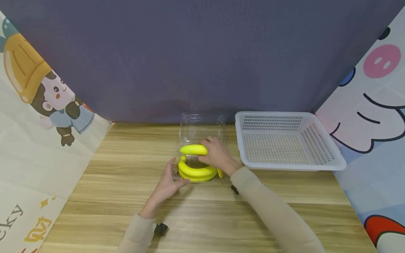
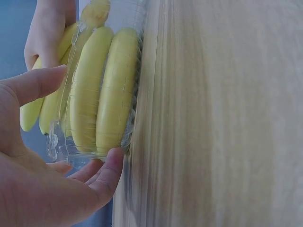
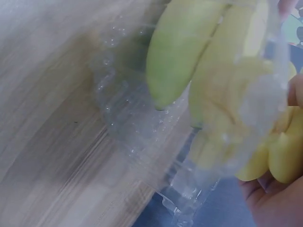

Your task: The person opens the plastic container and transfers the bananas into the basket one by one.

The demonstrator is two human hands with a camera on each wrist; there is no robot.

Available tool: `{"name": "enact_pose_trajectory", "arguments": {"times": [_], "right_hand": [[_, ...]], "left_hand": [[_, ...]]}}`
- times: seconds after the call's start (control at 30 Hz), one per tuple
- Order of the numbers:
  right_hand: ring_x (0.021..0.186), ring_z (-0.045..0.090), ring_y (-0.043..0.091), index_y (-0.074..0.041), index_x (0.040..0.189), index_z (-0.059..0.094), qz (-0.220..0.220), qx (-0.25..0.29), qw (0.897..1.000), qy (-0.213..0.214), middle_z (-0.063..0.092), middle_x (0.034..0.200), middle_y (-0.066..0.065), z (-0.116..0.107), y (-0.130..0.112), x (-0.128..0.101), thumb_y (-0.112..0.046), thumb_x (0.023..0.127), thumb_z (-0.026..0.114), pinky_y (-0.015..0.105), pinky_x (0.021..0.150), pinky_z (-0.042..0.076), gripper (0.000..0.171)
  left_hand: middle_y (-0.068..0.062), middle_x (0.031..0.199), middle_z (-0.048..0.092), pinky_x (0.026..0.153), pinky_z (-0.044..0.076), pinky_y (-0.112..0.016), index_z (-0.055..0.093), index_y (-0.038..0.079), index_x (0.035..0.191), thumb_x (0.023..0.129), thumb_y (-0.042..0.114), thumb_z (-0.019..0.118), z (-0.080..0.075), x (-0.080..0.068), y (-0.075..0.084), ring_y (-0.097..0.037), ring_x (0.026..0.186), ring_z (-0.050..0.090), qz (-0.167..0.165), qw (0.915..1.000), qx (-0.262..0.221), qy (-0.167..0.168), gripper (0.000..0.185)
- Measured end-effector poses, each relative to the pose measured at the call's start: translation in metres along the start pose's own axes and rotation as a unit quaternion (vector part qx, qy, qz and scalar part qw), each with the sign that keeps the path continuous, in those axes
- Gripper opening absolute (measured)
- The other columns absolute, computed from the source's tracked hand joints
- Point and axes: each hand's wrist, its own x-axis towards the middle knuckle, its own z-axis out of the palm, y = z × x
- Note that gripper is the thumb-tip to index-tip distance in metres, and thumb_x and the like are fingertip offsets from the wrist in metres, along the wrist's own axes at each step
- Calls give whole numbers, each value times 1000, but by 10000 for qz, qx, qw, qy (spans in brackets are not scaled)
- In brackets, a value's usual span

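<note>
A clear plastic clamshell box (image 1: 202, 128) stands with its lid raised at the back. Yellow bananas (image 1: 197, 173) lie curved in its front part, the same bananas (image 2: 116, 90) showing through the clear wall in the left wrist view. My right hand (image 1: 216, 151) grips further bananas (image 1: 193, 150) over the rear of the box; their tips point left. Around the box's left front corner curves my left hand (image 1: 167, 181), thumb apart from the fingers, fingertips (image 2: 113, 158) right at the plastic wall. In the right wrist view, the box wall partly veils the bananas (image 3: 173, 52).
To the right of the box stands a white perforated basket (image 1: 242, 140) on the wooden table (image 1: 126, 196). A dark grey panel (image 1: 202, 59) rises behind, and printed cartoon sheets (image 1: 34, 168) flank both sides.
</note>
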Motion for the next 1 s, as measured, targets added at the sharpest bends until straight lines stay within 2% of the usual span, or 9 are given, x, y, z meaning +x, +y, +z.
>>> {"name": "enact_pose_trajectory", "arguments": {"times": [0.4,0.67,0.87,1.0], "right_hand": [[100,51,19,-9,129,67,16,337,9994,75,59,114,2,-12,-7,-2,-30,79,80,34,81,50,56],[99,51,20,-10,124,69,38,462,9987,206,57,109,1,-23,-10,-4,-26,77,84,37,86,49,52],[106,52,22,-10,124,70,137,549,9981,242,59,116,3,-33,-10,-7,-24,77,84,42,95,48,51],[111,52,23,-10,123,70,147,560,9979,300,59,119,4,-38,-10,-10,-24,76,84,43,97,48,51]], "left_hand": [[-27,150,39,109,41,-62,13,7,161,82,23,85,0,1,0,-45,134,45,1,10000,22,38,108],[-27,151,38,108,43,-61,12,7,161,83,25,85,0,1,-1,-44,133,45,-24,10000,65,15,108],[-27,151,37,107,44,-60,13,7,161,82,25,85,0,1,0,-44,132,46,-40,10000,76,4,108],[-28,152,36,107,43,-61,14,7,161,82,24,85,0,0,0,-44,132,46,-22,10000,71,30,108]]}}
